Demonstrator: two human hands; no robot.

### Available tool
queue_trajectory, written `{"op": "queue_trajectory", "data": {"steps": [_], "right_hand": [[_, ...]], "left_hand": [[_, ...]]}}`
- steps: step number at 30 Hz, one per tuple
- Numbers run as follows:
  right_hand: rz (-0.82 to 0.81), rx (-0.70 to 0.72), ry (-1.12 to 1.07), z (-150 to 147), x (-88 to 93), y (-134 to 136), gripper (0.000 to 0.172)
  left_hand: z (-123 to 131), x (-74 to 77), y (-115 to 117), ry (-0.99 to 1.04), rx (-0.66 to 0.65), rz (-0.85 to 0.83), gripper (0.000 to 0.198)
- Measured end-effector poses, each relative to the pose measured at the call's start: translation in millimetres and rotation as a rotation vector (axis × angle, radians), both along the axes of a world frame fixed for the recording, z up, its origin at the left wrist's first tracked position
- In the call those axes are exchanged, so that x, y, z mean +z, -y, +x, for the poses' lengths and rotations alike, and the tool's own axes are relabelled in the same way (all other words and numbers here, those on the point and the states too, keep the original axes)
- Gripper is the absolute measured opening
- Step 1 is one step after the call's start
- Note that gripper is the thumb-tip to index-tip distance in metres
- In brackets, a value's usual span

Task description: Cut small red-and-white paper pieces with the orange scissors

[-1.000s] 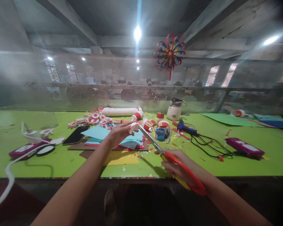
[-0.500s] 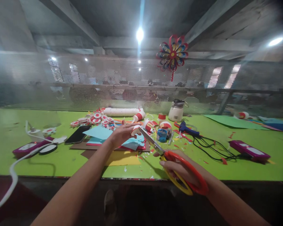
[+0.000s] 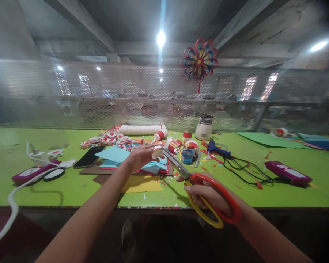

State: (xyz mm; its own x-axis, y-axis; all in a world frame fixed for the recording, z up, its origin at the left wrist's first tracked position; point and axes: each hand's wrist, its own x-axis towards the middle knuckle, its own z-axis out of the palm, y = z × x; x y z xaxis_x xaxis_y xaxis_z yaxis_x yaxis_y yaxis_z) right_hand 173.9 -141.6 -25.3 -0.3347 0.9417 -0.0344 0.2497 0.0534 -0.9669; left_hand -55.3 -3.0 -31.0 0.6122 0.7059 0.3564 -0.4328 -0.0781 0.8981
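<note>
My left hand (image 3: 139, 156) pinches a small red-and-white paper piece (image 3: 157, 151) above a stack of blue, red and yellow paper sheets (image 3: 142, 171). In my right hand (image 3: 208, 195) are scissors (image 3: 201, 186) with red and yellow handles, fingers through the loops. The handles are spread apart and the metal blades (image 3: 175, 164) reach up to the paper piece. Both hands hover over the green table (image 3: 71, 186).
Red-and-white paper discs (image 3: 106, 140), a white roll (image 3: 141, 129), tape rolls (image 3: 190, 146), a white jar (image 3: 204, 128), a blue glue gun (image 3: 215, 148) with black cord, a phone (image 3: 88, 157), purple boxes (image 3: 287, 172) and a white cable (image 3: 13, 190) lie about. A mesh fence (image 3: 126, 98) backs the table.
The scissor handles have spread wider apart between the earlier frames and now. My left hand stays on the paper piece at the blades.
</note>
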Motion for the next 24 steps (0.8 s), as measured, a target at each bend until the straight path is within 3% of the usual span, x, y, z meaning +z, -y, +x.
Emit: {"op": "queue_trajectory", "data": {"steps": [7,16,20,24], "right_hand": [[-0.037,0.022,-0.061,0.2,-4.0,-0.8,0.018],[-0.06,0.006,-0.054,-2.3,1.3,4.5,0.026],[-0.026,0.033,-0.045,-0.3,-1.2,1.8,0.015],[-0.016,0.053,-0.04,2.3,-7.6,-3.1,0.03]], "left_hand": [[0.5,2.6,3.2,-0.015,0.002,-0.032,0.031],[0.9,1.3,2.5,-0.012,0.034,-0.067,0.028],[-0.3,3.0,3.0,-0.051,-0.008,-0.056,0.033],[0.2,4.7,4.1,-0.049,0.0,-0.062,0.033]]}}
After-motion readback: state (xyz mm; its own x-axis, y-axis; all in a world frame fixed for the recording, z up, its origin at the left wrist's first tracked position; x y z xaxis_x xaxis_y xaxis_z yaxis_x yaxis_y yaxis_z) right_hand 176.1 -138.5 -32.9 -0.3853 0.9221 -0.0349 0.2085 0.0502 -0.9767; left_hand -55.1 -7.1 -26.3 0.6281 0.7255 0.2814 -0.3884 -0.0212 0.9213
